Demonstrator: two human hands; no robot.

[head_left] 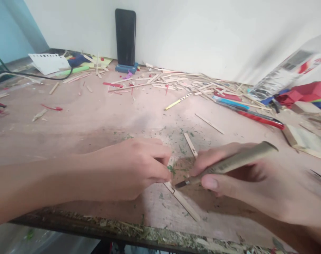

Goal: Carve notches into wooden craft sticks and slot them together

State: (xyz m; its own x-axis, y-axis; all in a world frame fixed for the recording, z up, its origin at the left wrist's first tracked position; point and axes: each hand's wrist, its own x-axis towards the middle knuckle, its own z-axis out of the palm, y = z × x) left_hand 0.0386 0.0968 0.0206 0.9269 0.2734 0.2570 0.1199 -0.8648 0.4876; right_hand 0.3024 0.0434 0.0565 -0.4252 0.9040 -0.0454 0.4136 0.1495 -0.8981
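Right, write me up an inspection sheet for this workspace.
Surface: brown tabletop, green flecks near the middle, pale shavings along the front edge.
Job's things: near wooden stick; bladed tool, tip close to the stick; second stick beyond.
Clutter: thin wooden strips heaped at back; torn-edged paper.
Grips: left grip closed on near wooden stick; right grip holds bladed tool.
Cables: black cable at left.
Surroundings: white wall; upright smartphone.

Wooden sticks (185, 205) across a tabletop (70, 123)
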